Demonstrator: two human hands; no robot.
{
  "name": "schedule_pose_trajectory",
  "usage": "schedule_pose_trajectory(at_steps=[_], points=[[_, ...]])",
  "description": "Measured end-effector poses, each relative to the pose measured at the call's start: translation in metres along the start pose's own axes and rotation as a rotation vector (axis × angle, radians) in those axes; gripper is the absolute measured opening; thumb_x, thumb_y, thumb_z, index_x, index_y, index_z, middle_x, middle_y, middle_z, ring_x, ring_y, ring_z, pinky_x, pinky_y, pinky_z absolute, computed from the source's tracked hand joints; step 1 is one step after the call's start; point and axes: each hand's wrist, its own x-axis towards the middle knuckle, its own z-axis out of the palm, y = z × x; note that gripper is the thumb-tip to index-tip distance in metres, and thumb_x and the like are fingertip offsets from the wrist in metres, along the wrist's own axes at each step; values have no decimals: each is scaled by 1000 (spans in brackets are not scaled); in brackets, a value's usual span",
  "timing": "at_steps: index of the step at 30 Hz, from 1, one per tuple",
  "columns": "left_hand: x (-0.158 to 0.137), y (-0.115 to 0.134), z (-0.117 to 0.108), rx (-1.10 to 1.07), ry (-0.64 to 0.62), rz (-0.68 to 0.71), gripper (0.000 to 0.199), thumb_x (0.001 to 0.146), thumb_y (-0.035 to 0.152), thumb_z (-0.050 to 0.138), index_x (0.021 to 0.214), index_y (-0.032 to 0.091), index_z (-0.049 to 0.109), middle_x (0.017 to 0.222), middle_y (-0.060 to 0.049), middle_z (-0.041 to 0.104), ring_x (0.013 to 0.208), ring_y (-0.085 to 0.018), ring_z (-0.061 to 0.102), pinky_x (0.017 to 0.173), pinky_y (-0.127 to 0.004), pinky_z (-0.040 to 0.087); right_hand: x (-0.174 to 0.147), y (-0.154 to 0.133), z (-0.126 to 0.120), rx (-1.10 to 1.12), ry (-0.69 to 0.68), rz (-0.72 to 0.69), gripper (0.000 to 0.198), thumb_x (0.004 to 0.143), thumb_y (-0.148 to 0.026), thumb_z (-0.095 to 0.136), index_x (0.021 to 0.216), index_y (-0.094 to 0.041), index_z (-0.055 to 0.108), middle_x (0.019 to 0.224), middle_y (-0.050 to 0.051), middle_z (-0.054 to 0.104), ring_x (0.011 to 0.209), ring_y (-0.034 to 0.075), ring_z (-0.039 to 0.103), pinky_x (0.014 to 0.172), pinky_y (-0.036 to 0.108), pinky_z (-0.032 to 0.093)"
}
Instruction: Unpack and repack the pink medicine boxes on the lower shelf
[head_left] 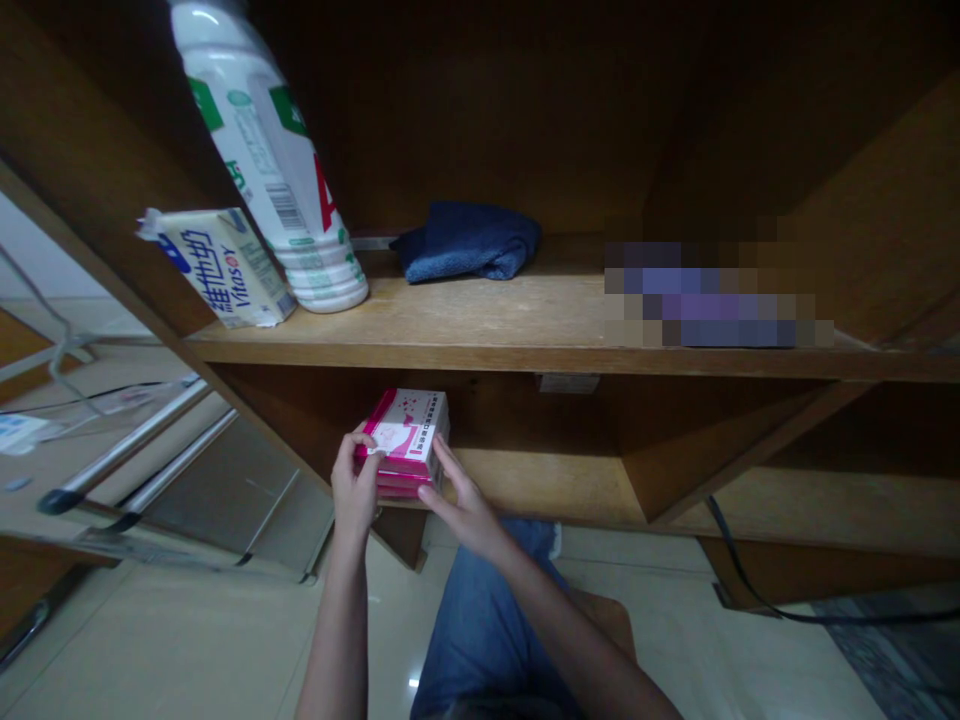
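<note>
Two pink-and-white cardboard boxes lie stacked on the lower shelf, towards its left end. The upper box [409, 425] has a printed white top with dark characters. Only the pink front and part of the side show of the lower box [401, 486]. My left hand [357, 485] is closed on the front left corner of the upper box, with bent fingers over its edge. At the right side, my right hand [466, 508] presses its fingers along the boxes, its thumb near the lower box's front corner.
On the upper shelf [480, 325] stand a large white bottle [277, 170] and a Vitasoy carton [225, 268]. A folded blue cloth [469, 242] lies behind, and a blurred patch covers something at right. A metal-railed rack [180, 455] stands left; a black cable [742, 570] hangs right.
</note>
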Motion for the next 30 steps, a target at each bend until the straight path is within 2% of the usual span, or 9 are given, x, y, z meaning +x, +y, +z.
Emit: schedule_pose_trajectory(at_steps=[3,6,10,14,17,21,23,27,30], points=[[-11,16,7,-5,33,11,12,73,24,56,77,20,45,109,-6,59,110,-23,53,87,-34,41,-3,-1,-2,66,61,-2,68,76,-43,65,136,-29,38,146,1,33,136,23,28,112,46,20],[-24,32,17,4,17,62,13,75,24,57,82,21,47,116,-8,57,116,-24,49,91,-34,40,-9,-6,-11,173,124,-9,63,76,-43,64,134,-27,43,141,4,42,130,24,39,109,46,28],[-39,46,40,-14,-60,89,15,76,24,57,89,21,50,118,-9,55,119,-25,47,98,-39,35,-20,-17,-33,242,301,1,52,75,-41,66,123,-24,55,131,6,54,122,27,48,105,46,34],[-56,50,68,-80,-155,70,18,76,21,58,93,22,51,117,-9,55,122,-25,43,102,-41,29,-34,-17,-59,226,473,27,41,72,-37,68,110,-23,62,119,6,64,115,27,55,102,46,38],[-70,41,89,-156,-203,37,18,77,20,58,94,22,51,119,-9,54,124,-25,41,103,-42,28,-44,-5,-76,191,558,43,35,72,-35,68,104,-22,64,115,7,66,112,27,57,100,46,40],[-85,13,111,-294,-240,-53,19,75,19,60,91,21,51,123,-10,52,125,-25,41,103,-42,28,-53,20,-90,153,638,68,33,71,-34,68,101,-22,65,112,6,67,111,27,58,98,47,42],[-90,-2,119,-338,-245,-114,20,72,18,62,89,20,52,119,-10,55,123,-25,44,102,-41,30,-54,31,-94,146,660,81,33,70,-34,69,100,-22,65,110,6,68,110,27,58,97,47,42],[-93,-18,124,-402,-240,-193,25,69,20,66,89,19,53,109,-8,57,114,-24,50,97,-38,36,-55,43,-98,138,656,87,35,67,-33,71,100,-22,65,111,7,68,110,28,58,97,49,41],[-91,-21,120,-417,-279,-179,35,68,22,68,99,19,51,112,-8,55,110,-22,52,96,-36,38,-55,45,-101,104,639,76,38,68,-33,70,104,-22,64,114,8,66,110,27,58,96,47,42]])
